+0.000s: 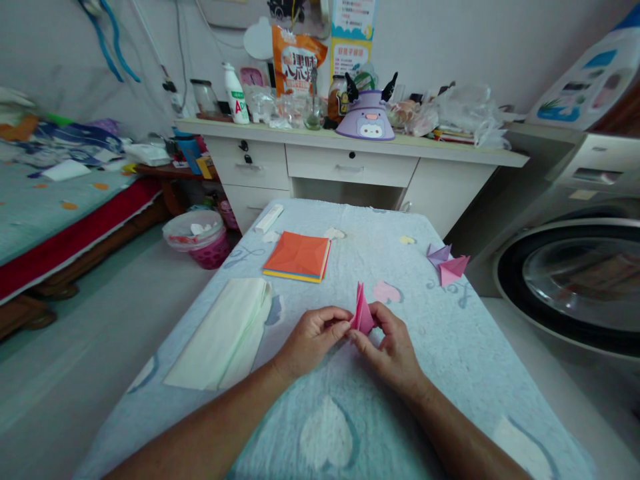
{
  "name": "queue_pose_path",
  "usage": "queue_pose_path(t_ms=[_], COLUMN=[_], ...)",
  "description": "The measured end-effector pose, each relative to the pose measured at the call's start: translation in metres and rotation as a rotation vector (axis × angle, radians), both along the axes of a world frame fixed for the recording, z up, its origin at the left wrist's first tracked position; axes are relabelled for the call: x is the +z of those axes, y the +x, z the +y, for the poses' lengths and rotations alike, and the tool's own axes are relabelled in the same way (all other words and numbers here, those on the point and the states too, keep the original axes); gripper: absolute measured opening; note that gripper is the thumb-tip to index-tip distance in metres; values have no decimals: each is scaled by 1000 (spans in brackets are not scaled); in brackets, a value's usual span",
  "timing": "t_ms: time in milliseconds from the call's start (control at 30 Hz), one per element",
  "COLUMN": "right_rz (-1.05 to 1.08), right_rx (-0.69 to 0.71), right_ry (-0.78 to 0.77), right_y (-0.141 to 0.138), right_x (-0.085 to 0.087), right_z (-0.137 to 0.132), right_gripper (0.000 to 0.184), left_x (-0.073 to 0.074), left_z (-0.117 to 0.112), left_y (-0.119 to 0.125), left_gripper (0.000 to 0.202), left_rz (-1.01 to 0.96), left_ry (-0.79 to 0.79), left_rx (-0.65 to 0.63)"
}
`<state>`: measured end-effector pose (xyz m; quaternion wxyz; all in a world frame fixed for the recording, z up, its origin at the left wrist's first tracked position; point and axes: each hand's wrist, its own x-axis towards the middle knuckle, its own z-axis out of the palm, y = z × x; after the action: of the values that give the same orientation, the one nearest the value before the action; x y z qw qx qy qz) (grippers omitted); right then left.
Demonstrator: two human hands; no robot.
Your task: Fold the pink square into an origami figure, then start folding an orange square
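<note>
A piece of folded pink paper (362, 313) with a pointed top stands upright between my two hands, just above the cloth-covered table. Thumb and fingers of my left hand (320, 333) pinch its left lower edge. On the other side my right hand (393, 343) grips the paper's lower right part between thumb and fingers. Beyond my left hand lies a stack of square paper sheets (299, 255), orange on top with yellow and other colours below. Two folded paper pieces rest at the table's right, one purple (439, 255) and one pink (454, 270).
A folded pale green cloth or plastic packet (220, 333) lies left on the table (330, 433). A small white box (269, 219) sits at the far left corner. Behind stands a cluttered white desk (320, 160). A washing machine (575, 267) is at right, a pink bin (200, 240) at left.
</note>
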<state>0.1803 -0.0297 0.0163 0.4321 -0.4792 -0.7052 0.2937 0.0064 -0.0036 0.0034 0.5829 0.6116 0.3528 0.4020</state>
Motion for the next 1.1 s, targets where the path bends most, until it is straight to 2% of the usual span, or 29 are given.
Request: queue_pose_path(t_ms=[133, 267, 600, 767, 900, 1100], right_rz=[53, 58, 137, 224, 280, 285], right_rx=[39, 18, 34, 106, 159, 166], right_ry=[5, -15, -121, -167, -187, -203], right_y=[0, 1, 0, 0, 0, 1], right_x=[1, -3, -5, -4, -3, -4], right_z=[-1, 0, 2, 2, 2, 1], right_gripper=[11, 10, 18, 18, 18, 19], left_x=[-1, -1, -1, -1, 2, 0], left_z=[-1, -3, -2, 0, -1, 0], left_y=[-1, -1, 1, 2, 3, 1], left_gripper=[23, 23, 22, 33, 32, 22], left_rz=[-12, -24, 2, -170, -244, -189], left_ry=[14, 23, 35, -63, -148, -81], left_rx=[3, 28, 67, -11, -50, -18])
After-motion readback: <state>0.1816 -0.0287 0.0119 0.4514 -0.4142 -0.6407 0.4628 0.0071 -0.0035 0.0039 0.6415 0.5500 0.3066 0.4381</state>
